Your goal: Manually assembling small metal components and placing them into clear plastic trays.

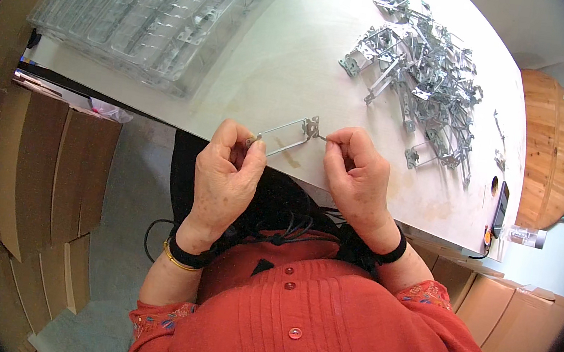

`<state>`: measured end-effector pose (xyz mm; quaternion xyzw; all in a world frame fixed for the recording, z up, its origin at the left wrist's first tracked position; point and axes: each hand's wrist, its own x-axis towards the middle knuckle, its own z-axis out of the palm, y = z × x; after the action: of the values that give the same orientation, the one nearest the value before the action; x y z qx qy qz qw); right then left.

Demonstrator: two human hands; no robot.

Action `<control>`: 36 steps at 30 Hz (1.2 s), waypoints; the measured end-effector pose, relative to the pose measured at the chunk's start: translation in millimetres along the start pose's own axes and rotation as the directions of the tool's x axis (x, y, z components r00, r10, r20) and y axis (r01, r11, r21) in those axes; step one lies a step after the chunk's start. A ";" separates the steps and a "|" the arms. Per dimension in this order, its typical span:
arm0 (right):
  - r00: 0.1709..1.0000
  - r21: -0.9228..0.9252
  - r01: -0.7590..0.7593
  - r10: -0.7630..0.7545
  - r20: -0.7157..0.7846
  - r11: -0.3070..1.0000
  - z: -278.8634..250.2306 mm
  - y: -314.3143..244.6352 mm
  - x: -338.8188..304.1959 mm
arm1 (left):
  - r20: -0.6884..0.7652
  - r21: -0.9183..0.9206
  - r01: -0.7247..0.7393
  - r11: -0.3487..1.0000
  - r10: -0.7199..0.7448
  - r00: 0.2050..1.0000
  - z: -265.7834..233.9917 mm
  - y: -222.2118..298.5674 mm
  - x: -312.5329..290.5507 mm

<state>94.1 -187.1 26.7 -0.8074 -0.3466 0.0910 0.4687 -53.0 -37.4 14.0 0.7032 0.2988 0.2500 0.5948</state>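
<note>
Between my two hands, over the table's front edge, is a metal linkage (284, 126) with two thin parallel rods and a small bracket at its far right end. My left hand (229, 167) pinches its near left end between thumb and fingers. At the bracket end, my right hand (359, 172) is closed, thumb against curled fingers, on a short thin pin-like piece (323, 138) that reaches to the bracket. Whether that piece is fixed to the bracket, I cannot tell. A heap of similar metal linkages (430, 81) lies on the table beyond my right hand.
Stacked clear plastic trays (140, 8) holding metal parts cover the far left of the white table (268, 67). At the right edge are a dark phone-like device (501, 208) and a clear cup (525, 236). Cardboard boxes (37, 165) stand left; a round wooden board (549, 147) leans right.
</note>
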 end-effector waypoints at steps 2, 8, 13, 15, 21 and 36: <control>1.000 -0.023 0.009 -0.009 0.000 1.000 0.0 -2.3 0.4 | 0.000 -0.005 0.000 1.000 0.000 1.000 0.2 0.2 0.0; 1.000 -0.021 -0.011 0.011 0.016 1.000 -0.3 -2.1 0.8 | -0.004 -0.003 -0.005 1.000 0.005 1.000 0.7 2.2 0.2; 1.000 -0.010 0.004 -0.004 -0.003 1.000 0.3 -0.8 1.1 | -0.002 0.000 0.013 1.000 -0.013 1.000 0.3 0.8 0.1; 1.000 -0.016 0.000 0.000 0.006 1.000 0.5 -3.4 0.3 | -0.003 -0.013 0.003 1.000 -0.003 1.000 0.3 1.1 -0.1; 1.000 -0.007 0.012 -0.012 0.004 1.000 1.2 0.5 0.6 | -0.006 -0.012 0.011 1.000 -0.011 1.000 1.1 1.0 0.3; 1.000 0.108 -0.010 0.013 -0.022 0.994 1.7 8.0 -2.7 | -0.036 -0.020 -0.001 1.000 0.000 0.999 3.5 2.6 -0.2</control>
<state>95.1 -190.2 18.8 -0.7839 -0.3311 0.1030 0.5150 -50.4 -40.3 16.1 0.6925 0.3067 0.2660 0.5963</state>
